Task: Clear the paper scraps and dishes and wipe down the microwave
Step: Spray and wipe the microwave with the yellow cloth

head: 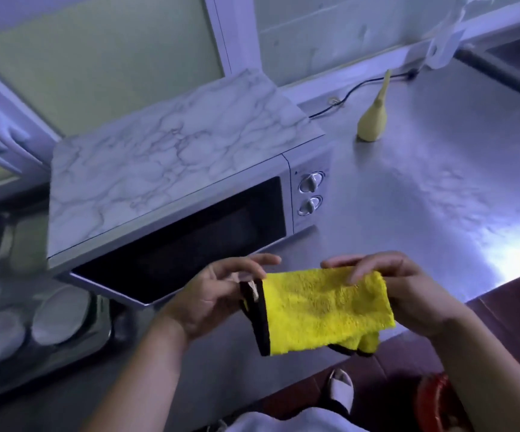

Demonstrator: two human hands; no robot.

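Readying to wipe, left hand (208,294) pinching cloth (321,310) by its black hem, right hand (408,294) gripping its right edge, near the microwave (171,169); next, probably pressing cloth flat onto it.

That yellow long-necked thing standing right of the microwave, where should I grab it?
Grip the yellow long-necked thing probably round its wide lower body, from the near side. Its neck is thin, tapering and leaning, a poor hold; a black cable runs behind. Left hand and right hand both hold the yellow cloth, so free one.
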